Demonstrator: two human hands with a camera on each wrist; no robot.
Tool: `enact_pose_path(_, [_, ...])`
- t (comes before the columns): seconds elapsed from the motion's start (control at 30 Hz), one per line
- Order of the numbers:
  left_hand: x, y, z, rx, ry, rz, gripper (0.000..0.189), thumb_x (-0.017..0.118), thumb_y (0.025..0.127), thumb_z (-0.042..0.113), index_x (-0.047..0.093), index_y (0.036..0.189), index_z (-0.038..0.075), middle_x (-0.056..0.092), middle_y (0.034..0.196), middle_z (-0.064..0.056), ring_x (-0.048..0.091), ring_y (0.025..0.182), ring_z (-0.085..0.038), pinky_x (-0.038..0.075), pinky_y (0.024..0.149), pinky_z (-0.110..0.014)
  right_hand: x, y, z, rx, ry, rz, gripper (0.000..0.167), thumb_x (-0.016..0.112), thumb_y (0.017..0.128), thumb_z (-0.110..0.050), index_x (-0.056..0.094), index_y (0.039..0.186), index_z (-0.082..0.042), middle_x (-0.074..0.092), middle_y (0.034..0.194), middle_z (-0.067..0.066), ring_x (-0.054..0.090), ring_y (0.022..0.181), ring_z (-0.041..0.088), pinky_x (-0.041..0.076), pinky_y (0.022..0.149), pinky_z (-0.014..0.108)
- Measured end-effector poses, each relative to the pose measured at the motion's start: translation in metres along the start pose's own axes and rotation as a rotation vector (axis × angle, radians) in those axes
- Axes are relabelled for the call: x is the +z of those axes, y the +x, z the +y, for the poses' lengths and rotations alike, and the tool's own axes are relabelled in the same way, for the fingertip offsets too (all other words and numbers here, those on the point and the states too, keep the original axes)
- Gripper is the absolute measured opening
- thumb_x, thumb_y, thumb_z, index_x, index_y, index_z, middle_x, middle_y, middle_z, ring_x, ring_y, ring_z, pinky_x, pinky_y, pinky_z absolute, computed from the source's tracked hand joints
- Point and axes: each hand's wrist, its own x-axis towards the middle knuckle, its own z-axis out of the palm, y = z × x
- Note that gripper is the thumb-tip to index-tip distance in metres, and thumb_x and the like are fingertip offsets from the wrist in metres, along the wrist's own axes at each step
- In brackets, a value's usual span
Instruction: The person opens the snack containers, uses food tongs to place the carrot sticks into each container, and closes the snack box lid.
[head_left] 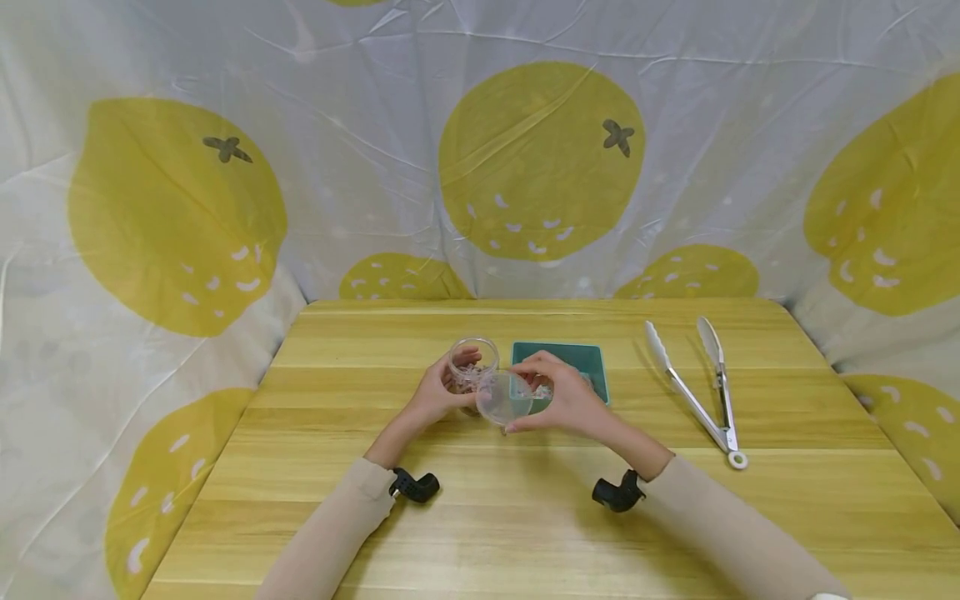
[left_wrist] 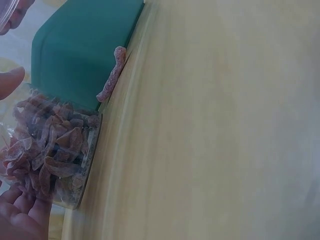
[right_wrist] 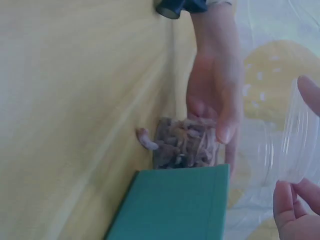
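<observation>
My left hand (head_left: pixel 435 393) grips a clear plastic jar (left_wrist: pixel 55 150) round its side, the thumb and fingers on opposite walls. Brownish, sugar-dusted dried strips fill the lower part of the jar, and its top is uncovered. The right hand (head_left: pixel 572 402) pinches a clear round lid (head_left: pixel 501 402) by its edge, tilted beside the jar and overlapping it in the head view. One loose sugared strip (left_wrist: pixel 113 75) lies on the table by the jar's base and a green box.
Behind the right hand stands the open green box (head_left: pixel 551 350), with some pale pieces visible inside. Metal tongs (head_left: pixel 697 400) lie spread on the right of the wooden table (head_left: pixel 517 533). A lemon-print cloth (head_left: pixel 540 158) hangs behind and along the sides.
</observation>
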Motion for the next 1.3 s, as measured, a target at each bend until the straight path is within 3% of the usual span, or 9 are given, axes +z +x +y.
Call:
enact_pose_path(0.13, [-0.001,0.0,0.002,-0.007,0.006,-0.002,0.075,0.074,0.082,-0.013,0.038,0.147,-0.007,0.045,0.145,-0.028,0.044,0.133,-0.042,0.044,0.104,-0.034,-0.002,0.015,0.0,0.013,-0.011,0.035,0.074,0.096,0.065,-0.022,0.065,0.128,0.001,0.059,0.106,0.011,0.057,0.094,0.028,0.053,0.085,0.049])
enact_pose_path(0.33, [-0.002,0.001,0.002,-0.04,0.016,-0.014,0.077,0.078,0.081,-0.007,0.04,0.148,-0.001,0.046,0.146,-0.023,0.049,0.128,-0.033,0.047,0.099,-0.029,-0.004,0.031,-0.002,0.038,-0.014,0.049,0.073,0.095,0.067,-0.021,0.064,0.128,0.003,0.059,0.105,0.014,0.057,0.093,0.034,0.052,0.084,0.051])
enact_pose_path(0.6, [-0.003,-0.001,0.002,-0.081,0.033,-0.017,0.08,0.082,0.082,0.003,0.04,0.15,0.006,0.051,0.14,-0.02,0.053,0.124,-0.025,0.047,0.1,-0.029,-0.003,0.048,-0.003,0.082,-0.067,0.042,0.073,0.095,0.068,-0.025,0.064,0.13,0.0,0.058,0.105,0.012,0.056,0.092,0.026,0.052,0.083,0.043])
enact_pose_path(0.97, [-0.003,0.0,0.002,-0.041,0.022,-0.032,0.084,0.08,0.082,-0.002,0.035,0.153,0.004,0.048,0.144,-0.024,0.05,0.129,-0.03,0.044,0.103,-0.032,0.004,0.063,0.0,0.088,-0.044,0.035,0.073,0.095,0.068,-0.023,0.064,0.13,0.0,0.058,0.106,0.007,0.058,0.093,0.022,0.053,0.085,0.042])
enact_pose_path(1.2, [-0.003,-0.001,0.002,-0.063,0.015,-0.029,0.085,0.077,0.083,-0.005,0.033,0.155,0.007,0.043,0.148,-0.025,0.044,0.135,-0.035,0.04,0.109,-0.038,0.006,0.07,0.003,0.09,-0.046,0.007,0.076,0.095,0.068,-0.026,0.063,0.132,-0.001,0.058,0.107,0.007,0.057,0.095,0.024,0.052,0.086,0.046])
enact_pose_path(1.3, [-0.002,-0.002,0.007,-0.07,0.008,-0.033,0.084,0.076,0.083,-0.007,0.032,0.154,0.003,0.041,0.149,-0.028,0.043,0.136,-0.038,0.039,0.11,-0.042,0.007,0.072,0.001,0.086,-0.044,-0.002,0.075,0.095,0.068,-0.025,0.063,0.132,0.0,0.058,0.108,0.007,0.056,0.095,0.022,0.052,0.087,0.046])
